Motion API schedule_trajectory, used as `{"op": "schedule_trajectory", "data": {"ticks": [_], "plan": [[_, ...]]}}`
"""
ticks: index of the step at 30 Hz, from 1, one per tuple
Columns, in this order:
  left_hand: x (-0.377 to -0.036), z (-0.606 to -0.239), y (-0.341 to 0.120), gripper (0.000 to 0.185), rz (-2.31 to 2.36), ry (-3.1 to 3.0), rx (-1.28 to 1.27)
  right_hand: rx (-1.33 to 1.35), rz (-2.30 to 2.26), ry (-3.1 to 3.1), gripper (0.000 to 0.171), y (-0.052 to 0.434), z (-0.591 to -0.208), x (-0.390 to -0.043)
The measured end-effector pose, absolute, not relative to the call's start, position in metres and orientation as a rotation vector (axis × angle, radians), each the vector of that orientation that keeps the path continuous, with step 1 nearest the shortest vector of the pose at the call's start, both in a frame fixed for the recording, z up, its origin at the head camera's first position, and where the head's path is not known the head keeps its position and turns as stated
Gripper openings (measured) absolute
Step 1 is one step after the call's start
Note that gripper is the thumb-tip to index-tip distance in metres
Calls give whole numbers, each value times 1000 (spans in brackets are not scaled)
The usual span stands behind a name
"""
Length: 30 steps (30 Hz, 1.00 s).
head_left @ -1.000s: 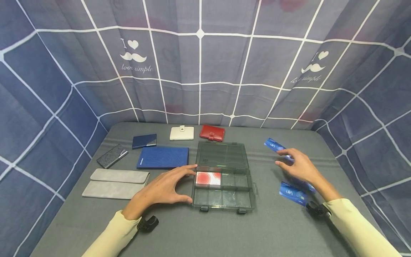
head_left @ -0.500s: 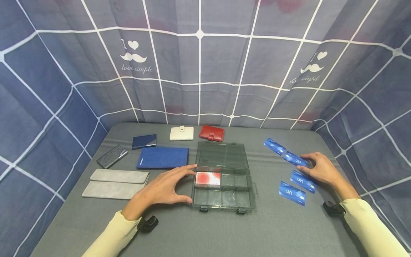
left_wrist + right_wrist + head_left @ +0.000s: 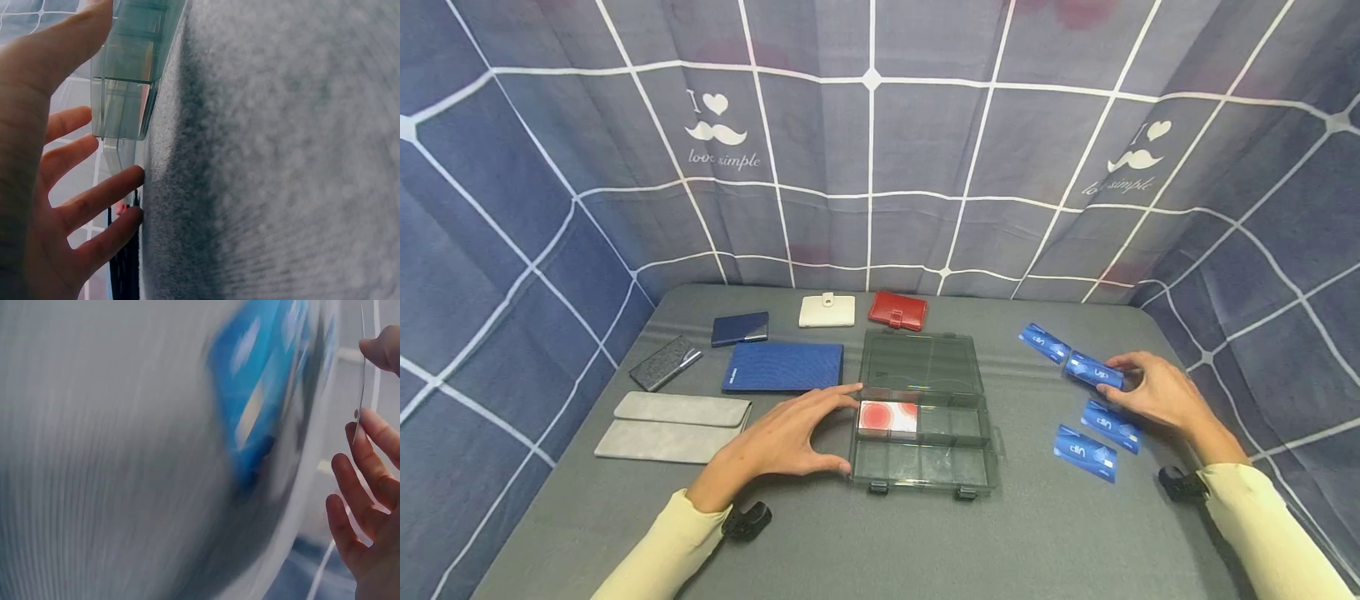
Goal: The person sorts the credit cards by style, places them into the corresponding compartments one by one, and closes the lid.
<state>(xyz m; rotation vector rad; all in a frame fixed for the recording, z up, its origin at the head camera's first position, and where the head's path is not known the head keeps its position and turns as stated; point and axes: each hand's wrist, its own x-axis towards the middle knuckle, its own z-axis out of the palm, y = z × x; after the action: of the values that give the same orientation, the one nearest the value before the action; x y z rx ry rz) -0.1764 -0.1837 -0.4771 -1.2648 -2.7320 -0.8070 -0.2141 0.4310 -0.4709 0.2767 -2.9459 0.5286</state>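
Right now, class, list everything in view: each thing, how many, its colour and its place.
Box: 1, clear grey, open, table centre.
Red-and-white card: 1, in the box's left compartment.
Blue cards: 4, table right; one pinched.
Folder: 1, blue, left of box.
Blue case: 1, far left.
Dark case: 1, left edge.
Pouch: 1, grey, near left.
White wallet: 1, back.
Red wallet: 1, back.
Left hand: touches box.
Right hand: pinches card.
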Motion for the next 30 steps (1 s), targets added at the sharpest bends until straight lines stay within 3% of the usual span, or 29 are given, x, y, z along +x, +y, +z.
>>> {"op": "schedule_trajectory", "data": {"ticks": [8, 17, 23, 30], "plan": [[-175, -477, -185, 83, -795, -2769, -1240, 537, 512, -2754, 47, 352, -452, -202], [-175, -476, -184, 85, -783, -2763, -1247, 864, 506, -2619, 48, 250, -437, -165], [-176, -476, -183, 85, -780, -2769, -1246, 1074, 434, -2561, 52, 190, -439, -138], [-176, -476, -184, 85, -795, -2762, -1257, 1190, 315, -2529, 51, 145, -447, -131]]}}
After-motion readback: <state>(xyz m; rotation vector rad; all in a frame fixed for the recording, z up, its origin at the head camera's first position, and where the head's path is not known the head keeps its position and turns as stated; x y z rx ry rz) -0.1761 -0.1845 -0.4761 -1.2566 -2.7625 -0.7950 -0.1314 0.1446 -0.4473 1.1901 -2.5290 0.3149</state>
